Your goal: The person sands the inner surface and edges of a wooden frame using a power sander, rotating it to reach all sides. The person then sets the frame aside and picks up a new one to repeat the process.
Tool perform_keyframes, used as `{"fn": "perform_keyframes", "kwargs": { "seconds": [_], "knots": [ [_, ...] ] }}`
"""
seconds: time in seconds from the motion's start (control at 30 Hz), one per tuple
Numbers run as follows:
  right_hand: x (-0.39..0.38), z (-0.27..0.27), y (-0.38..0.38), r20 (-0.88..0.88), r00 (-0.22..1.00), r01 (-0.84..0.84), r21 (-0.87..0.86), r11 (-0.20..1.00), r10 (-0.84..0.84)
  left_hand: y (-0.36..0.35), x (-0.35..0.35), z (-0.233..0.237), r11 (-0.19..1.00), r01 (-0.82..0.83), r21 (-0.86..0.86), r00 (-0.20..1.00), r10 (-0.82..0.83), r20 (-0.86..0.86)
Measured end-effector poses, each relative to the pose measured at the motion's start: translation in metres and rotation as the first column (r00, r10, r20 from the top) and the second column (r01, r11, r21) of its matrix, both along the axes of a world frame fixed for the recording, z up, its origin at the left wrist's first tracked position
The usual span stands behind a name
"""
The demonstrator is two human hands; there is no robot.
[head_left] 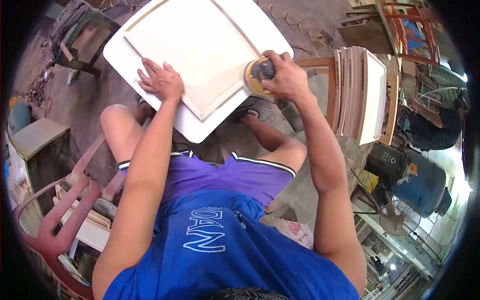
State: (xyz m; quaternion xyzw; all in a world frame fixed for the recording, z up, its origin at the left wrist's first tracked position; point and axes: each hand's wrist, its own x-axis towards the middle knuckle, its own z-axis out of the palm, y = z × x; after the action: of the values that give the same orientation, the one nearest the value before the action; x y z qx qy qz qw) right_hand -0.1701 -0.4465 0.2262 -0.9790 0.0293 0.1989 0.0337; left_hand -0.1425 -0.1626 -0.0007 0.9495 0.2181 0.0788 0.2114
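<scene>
Beneath right hand (289,79), seemingly sander (254,76)

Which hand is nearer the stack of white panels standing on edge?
Right. The right hand, gripping the sander, is close to the stack; the left hand lies flat on the white panel, farther off.

Panel (200,45) before the knees
Left hand (161,81) on the panel's left part; right hand (286,77) on sander (256,76) at its right edge; stacked panels (362,95) stand right.
</scene>
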Motion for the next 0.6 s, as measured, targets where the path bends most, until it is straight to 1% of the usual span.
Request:
{"fn": "perform_keyframes", "kwargs": {
  "seconds": [0.03, 0.07, 0.13, 0.17, 0.23, 0.27, 0.33, 0.37, 0.43, 0.53, 0.6],
  "knots": [
    [-0.001, -0.003, -0.008, 0.021, 0.999, 0.029, 0.022, 0.999, -0.029, -0.001, 0.0, 0.0, 1.0, -0.006, 0.011, 1.0, 0.006, 0.002],
    [0.0, -0.007, -0.015, 0.014, 1.0, 0.022, 0.034, 0.999, -0.022, 0.0, 0.001, 0.0, 1.0, -0.009, 0.017, 1.0, 0.009, -0.005],
    [0.0, -0.019, -0.029, 0.148, 0.987, 0.054, 0.042, 0.998, -0.06, 0.001, 0.0, 0.002, 1.0, 0.006, 0.007, 1.0, -0.006, -0.017],
    [0.004, -0.023, -0.034, 0.176, 0.979, 0.101, 0.025, 0.995, -0.104, 0.0, -0.001, 0.002, 1.0, 0.015, 0.017, 1.0, -0.015, -0.025],
    [0.015, -0.023, -0.04, 0.193, 0.969, 0.153, 0.031, 0.988, -0.156, 0.0, 0.001, 0.005, 1.0, 0.011, -0.019, 1.0, -0.011, 0.007],
    [0.013, -0.025, -0.038, 0.187, 0.969, 0.155, 0.041, 0.987, -0.16, 0.0, 0.001, 0.006, 0.999, 0.013, -0.034, 1.0, -0.013, -0.011],
    [0.011, -0.025, -0.029, 0.218, 0.973, 0.077, 0.004, 0.997, -0.076, 0.0, 0.001, 0.006, 1.0, 0.016, -0.02, 1.0, -0.016, -0.007],
    [0.005, -0.026, -0.021, 0.215, 0.974, 0.075, 0.01, 0.997, -0.076, 0.0, 0.001, 0.006, 1.0, 0.017, -0.017, 1.0, -0.017, -0.002],
    [-0.018, -0.02, 0.011, 0.162, 0.987, -0.003, 0.01, 1.0, 0.001, -0.001, 0.001, 0.008, 0.999, 0.015, -0.03, 1.0, -0.015, -0.004],
    [-0.05, -0.005, 0.066, 0.088, 0.995, -0.052, 0.065, 0.996, 0.046, -0.002, 0.002, 0.008, 1.0, -0.004, -0.009, 1.0, 0.004, 0.0],
    [-0.068, -0.003, 0.094, 0.078, 0.99, -0.126, 0.111, 0.986, 0.117, 0.0, 0.0, 0.012, 0.999, 0.016, -0.05, 1.0, -0.017, -0.018]
  ]
}}
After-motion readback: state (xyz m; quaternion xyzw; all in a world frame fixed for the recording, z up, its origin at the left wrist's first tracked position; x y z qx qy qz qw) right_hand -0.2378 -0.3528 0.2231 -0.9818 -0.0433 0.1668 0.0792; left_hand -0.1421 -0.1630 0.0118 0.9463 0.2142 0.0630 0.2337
